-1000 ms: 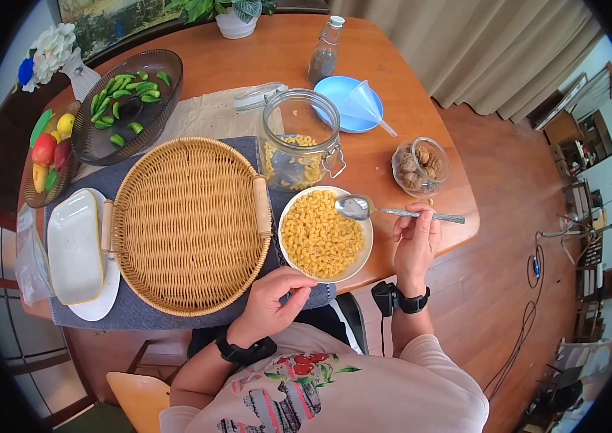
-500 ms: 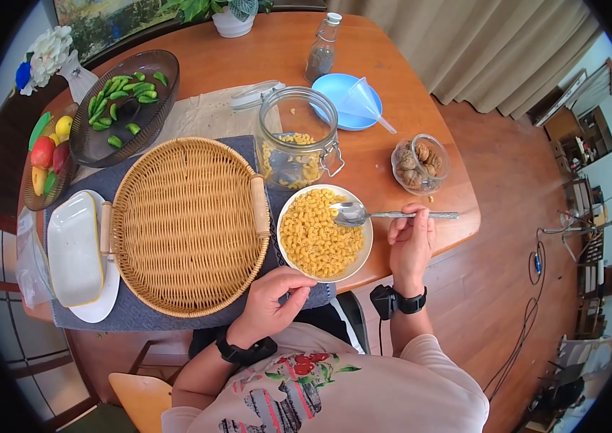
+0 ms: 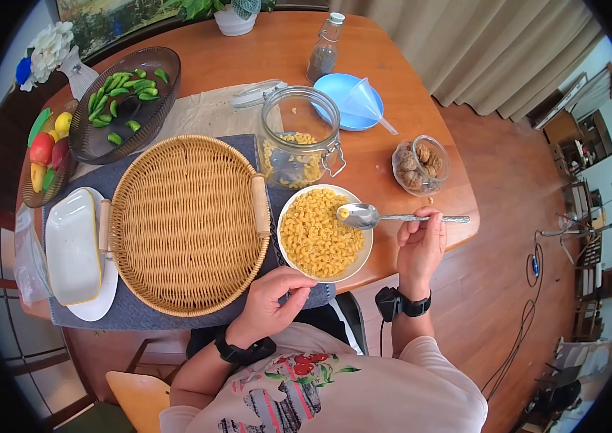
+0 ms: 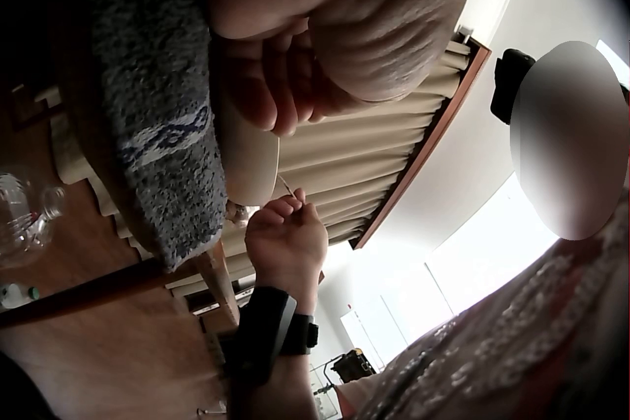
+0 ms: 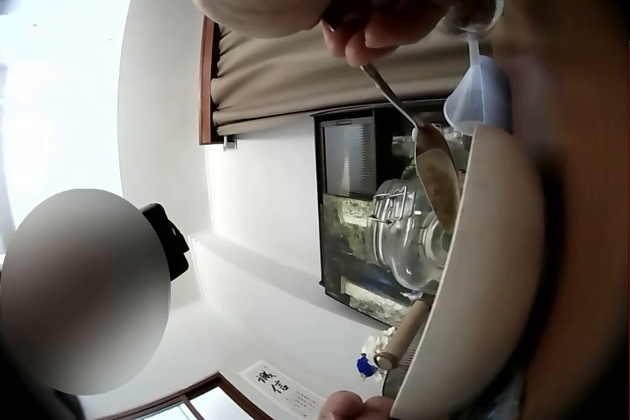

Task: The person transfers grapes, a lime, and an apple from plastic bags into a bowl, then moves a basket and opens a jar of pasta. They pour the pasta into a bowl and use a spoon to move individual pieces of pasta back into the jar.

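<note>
A white bowl [image 3: 369, 249] full of yellow elbow macaroni [image 3: 320, 234] stands at the front edge of the table. My right hand [image 3: 421, 249] pinches the patterned handle of a metal spoon [image 3: 363, 216]. The spoon's bowl lies over the right part of the macaroni, with a small yellow patch near its tip. My left hand [image 3: 273, 303] is at the near left rim of the bowl, its fingers bent against it. In the left wrist view, the curled fingers [image 4: 285, 95] overlap the bowl's side [image 4: 251, 159].
Behind the bowl stands a clip-top glass jar [image 3: 298, 155] with some macaroni. A round wicker tray [image 3: 190, 224] sits left on a dark towel [image 3: 244, 144]. A blue plate [image 3: 335, 86] with a funnel [image 3: 363, 101] and a glass jar of brown lumps [image 3: 420, 166] stand at right.
The spoon dipped lower and slightly left toward the macaroni, then shifted back right along with my right hand. A yellow patch now shows near its tip. My left hand stays at the rim.
</note>
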Motion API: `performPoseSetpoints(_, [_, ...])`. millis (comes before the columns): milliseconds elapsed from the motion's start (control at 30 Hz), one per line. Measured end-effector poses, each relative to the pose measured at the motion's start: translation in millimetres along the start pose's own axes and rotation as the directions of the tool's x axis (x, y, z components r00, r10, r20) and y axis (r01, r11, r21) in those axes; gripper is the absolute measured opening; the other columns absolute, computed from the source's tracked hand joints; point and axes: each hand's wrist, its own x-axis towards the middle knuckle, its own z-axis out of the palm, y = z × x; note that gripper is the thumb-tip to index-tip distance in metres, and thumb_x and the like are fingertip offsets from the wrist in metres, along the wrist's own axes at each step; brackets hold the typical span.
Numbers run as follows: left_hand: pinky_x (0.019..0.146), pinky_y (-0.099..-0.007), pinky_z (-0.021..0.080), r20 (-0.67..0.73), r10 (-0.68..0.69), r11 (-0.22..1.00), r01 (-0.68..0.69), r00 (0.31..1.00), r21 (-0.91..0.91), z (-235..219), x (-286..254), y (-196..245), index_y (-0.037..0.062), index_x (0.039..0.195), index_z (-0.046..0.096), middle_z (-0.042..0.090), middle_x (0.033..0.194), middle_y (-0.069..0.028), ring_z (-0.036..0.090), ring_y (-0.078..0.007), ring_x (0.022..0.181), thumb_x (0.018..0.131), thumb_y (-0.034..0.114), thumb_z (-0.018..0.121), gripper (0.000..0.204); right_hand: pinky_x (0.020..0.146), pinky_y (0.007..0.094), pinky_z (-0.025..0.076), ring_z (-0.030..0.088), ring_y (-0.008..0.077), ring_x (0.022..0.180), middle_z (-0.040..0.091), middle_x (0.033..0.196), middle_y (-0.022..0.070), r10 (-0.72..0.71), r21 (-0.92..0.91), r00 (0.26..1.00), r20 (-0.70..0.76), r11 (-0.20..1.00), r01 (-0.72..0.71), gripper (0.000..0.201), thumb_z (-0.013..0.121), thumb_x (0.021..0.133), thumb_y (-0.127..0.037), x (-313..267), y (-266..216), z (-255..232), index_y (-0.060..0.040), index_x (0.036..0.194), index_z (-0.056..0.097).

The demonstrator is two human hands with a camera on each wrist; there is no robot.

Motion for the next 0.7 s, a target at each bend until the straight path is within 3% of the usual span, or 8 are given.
performPoseSetpoints(233, [0.057, -0.0216, 0.045, 0.007, -0.018, 1.0, 0.018, 1.0, -0.007, 0.3, -1.1, -0.6, -0.0009, 0.092, 0.06, 0.057, 0.08, -0.0091, 0.056, -0.0113, 0.065, 0.08, -0.004, 0.054, 0.014, 0.045, 0.0199, 0.034, 0.045, 0.0093, 0.052, 0.049, 0.065, 0.0028, -0.169, 0.073, 0.986, 0.002, 0.983, 0.168, 0.03, 0.038, 0.095, -0.031, 18.6, -27.0, 42.5, -0.0042, 0.092, 0.051])
performPoseSetpoints(300, [0.057, -0.0212, 0.045, -0.007, 0.0, 1.0, 0.0, 1.0, -0.012, 0.5, -1.2, -1.6, -0.0009, 0.093, 0.06, 0.057, 0.082, -0.0092, 0.056, -0.0113, 0.064, 0.08, -0.004, 0.054, 0.014, 0.045, 0.0194, 0.035, 0.047, 0.0083, 0.054, 0.053, 0.07, 0.004, -0.258, 0.045, 0.957, 0.129, 0.966, 0.254, 0.031, 0.038, 0.095, -0.03, 26.0, -30.7, 59.4, -0.0033, 0.1, 0.052])
performPoseSetpoints(400, [0.058, -0.0208, 0.045, -0.003, 0.001, 1.0, -0.001, 1.0, -0.002, 0.3, -2.4, -3.6, -0.0011, 0.093, 0.059, 0.057, 0.083, -0.0095, 0.056, -0.0112, 0.064, 0.08, -0.005, 0.054, 0.015, 0.048, 0.0181, 0.038, 0.051, 0.0079, 0.059, 0.057, 0.087, 0.007, -0.225, -0.014, 0.94, 0.256, 0.971, 0.237, 0.033, 0.04, 0.094, -0.027, 25.9, -31.4, 83.7, -0.0014, 0.113, 0.05])
performPoseSetpoints(433, [0.058, -0.0208, 0.045, -0.004, 0.003, 1.0, -0.003, 1.0, -0.001, 0.5, -2.4, -2.5, -0.0011, 0.093, 0.059, 0.057, 0.083, -0.0095, 0.056, -0.0112, 0.064, 0.08, -0.005, 0.054, 0.015, 0.048, 0.0181, 0.038, 0.051, 0.0079, 0.059, 0.057, 0.087, 0.007, -0.227, -0.012, 0.939, 0.257, 0.971, 0.238, 0.033, 0.04, 0.094, -0.027, 24.5, -29.7, 86.9, -0.0014, 0.113, 0.05])
performPoseSetpoints(500, [0.06, -0.0234, 0.046, -0.033, -0.069, 0.997, 0.068, 0.997, -0.027, 1.1, -2.7, 0.3, 0.0001, 0.091, 0.061, 0.06, 0.079, -0.0084, 0.057, -0.0143, 0.067, 0.078, -0.004, 0.057, 0.014, 0.049, 0.0183, 0.039, 0.051, 0.0081, 0.061, 0.057, 0.09, 0.0079, -0.27, -0.143, 0.88, 0.391, 0.927, 0.348, 0.033, 0.04, 0.094, -0.026, 21.0, -26.6, 89.8, -0.0007, 0.113, 0.05])
performPoseSetpoints(567, [0.06, -0.0234, 0.046, -0.033, -0.065, 0.998, 0.064, 0.997, -0.023, 0.7, -2.4, 1.3, 0.0001, 0.091, 0.061, 0.06, 0.079, -0.0085, 0.057, -0.0144, 0.067, 0.078, -0.004, 0.057, 0.014, 0.049, 0.0189, 0.04, 0.052, 0.0086, 0.061, 0.056, 0.091, 0.0084, -0.279, -0.132, 0.873, 0.399, 0.925, 0.356, 0.032, 0.04, 0.095, -0.025, 17.2, -23.8, 86.1, -0.0004, 0.113, 0.049])
performPoseSetpoints(700, [0.06, -0.0234, 0.046, -0.028, -0.061, 0.998, 0.061, 0.998, -0.02, 0.5, -2.4, 1.7, 0.0, 0.091, 0.061, 0.06, 0.08, -0.0088, 0.057, -0.0146, 0.067, 0.078, -0.004, 0.057, 0.014, 0.048, 0.0204, 0.039, 0.05, 0.0101, 0.059, 0.054, 0.082, 0.0072, -0.298, -0.052, 0.926, 0.233, 0.947, 0.318, 0.031, 0.038, 0.095, -0.028, 7.0, -26.9, 73.5, -0.0014, 0.107, 0.05])
